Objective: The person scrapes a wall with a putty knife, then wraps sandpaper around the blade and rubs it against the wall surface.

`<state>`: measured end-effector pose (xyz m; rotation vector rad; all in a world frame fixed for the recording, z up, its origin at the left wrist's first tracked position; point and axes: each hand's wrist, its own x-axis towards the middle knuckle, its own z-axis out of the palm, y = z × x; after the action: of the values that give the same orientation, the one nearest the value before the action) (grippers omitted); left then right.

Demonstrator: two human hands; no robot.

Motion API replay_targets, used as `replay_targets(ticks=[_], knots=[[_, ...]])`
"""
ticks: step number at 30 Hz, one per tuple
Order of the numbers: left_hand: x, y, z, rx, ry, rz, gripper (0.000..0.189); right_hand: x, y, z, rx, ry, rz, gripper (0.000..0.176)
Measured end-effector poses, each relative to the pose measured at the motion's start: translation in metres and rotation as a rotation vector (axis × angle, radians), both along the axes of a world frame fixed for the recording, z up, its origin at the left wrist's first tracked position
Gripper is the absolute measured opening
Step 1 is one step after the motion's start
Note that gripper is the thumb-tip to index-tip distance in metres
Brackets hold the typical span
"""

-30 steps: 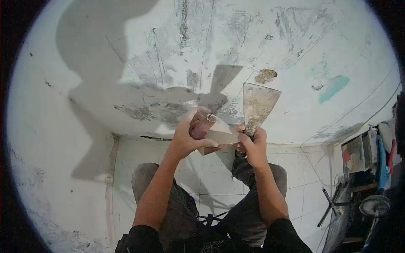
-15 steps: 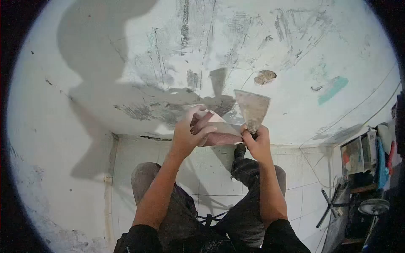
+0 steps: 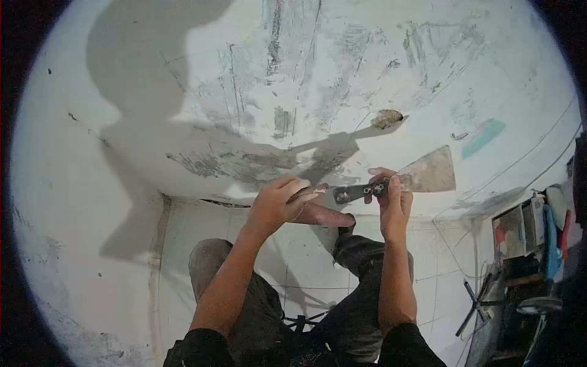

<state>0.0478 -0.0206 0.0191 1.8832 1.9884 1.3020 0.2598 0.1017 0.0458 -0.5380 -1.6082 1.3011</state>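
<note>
My left hand is closed on a curled sheet of sandpaper, its reddish-brown face showing below the fingers. Whitish dust coats those fingertips. In my right hand is a putty knife, gripped near where blade and handle meet. The wide, smeared blade points right, and the dark handle points left, its end close to the sandpaper. Both hands are in front of a scuffed white wall, above my knees.
The wall has grey scrapes, a chipped hole and a turquoise patch. White floor tiles lie below. At the right stands a cluttered shelf beside a black-legged stand. Thin cables run along the right side.
The putty knife has turned from blade up to blade right, and my right hand has shifted slightly right. My left hand keeps the sandpaper, which is now more curled over.
</note>
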Motion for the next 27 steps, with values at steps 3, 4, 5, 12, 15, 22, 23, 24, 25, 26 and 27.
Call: replay_targets(ticks=[3, 4, 5, 12, 15, 22, 23, 24, 25, 26, 27], knots=[[-0.006, 0.002, -0.011, 0.099, -0.124, -0.057, 0.027, -0.004, 0.003, -0.007, -0.105, -0.054, 0.032, 0.04], [-0.005, 0.0, -0.003, 0.064, -0.135, -0.075, 0.028, -0.009, -0.001, -0.008, -0.156, -0.05, 0.04, 0.039], [-0.004, -0.001, 0.001, 0.029, -0.145, -0.093, 0.029, -0.012, -0.003, -0.009, -0.207, -0.046, 0.048, 0.038], [0.012, 0.001, 0.005, -0.01, -0.356, -0.15, 0.028, -0.026, -0.013, -0.032, -0.391, -0.038, 0.14, 0.035], [0.011, 0.0, 0.004, 0.034, -0.376, -0.177, 0.028, -0.029, -0.014, -0.034, -0.443, -0.033, 0.147, 0.03], [0.007, 0.001, -0.001, -0.052, -0.526, -0.242, 0.028, -0.032, -0.021, -0.028, -0.486, 0.084, 0.182, 0.027], [0.007, 0.001, 0.0, -0.054, -0.526, -0.243, 0.028, -0.032, -0.022, -0.027, -0.525, 0.096, 0.222, 0.027], [0.008, 0.001, 0.002, -0.176, -0.532, -0.264, 0.029, -0.033, -0.019, -0.032, -0.468, 0.092, 0.229, 0.026], [0.007, 0.001, 0.003, -0.295, -0.534, -0.284, 0.031, -0.032, -0.017, -0.035, -0.468, 0.093, 0.228, 0.026], [0.008, 0.002, -0.006, -0.247, -0.57, -0.33, 0.032, -0.032, -0.017, -0.036, -0.459, 0.115, 0.264, 0.027], [0.007, 0.001, -0.003, -0.248, -0.569, -0.33, 0.032, -0.032, -0.018, -0.035, -0.451, 0.137, 0.3, 0.027]])
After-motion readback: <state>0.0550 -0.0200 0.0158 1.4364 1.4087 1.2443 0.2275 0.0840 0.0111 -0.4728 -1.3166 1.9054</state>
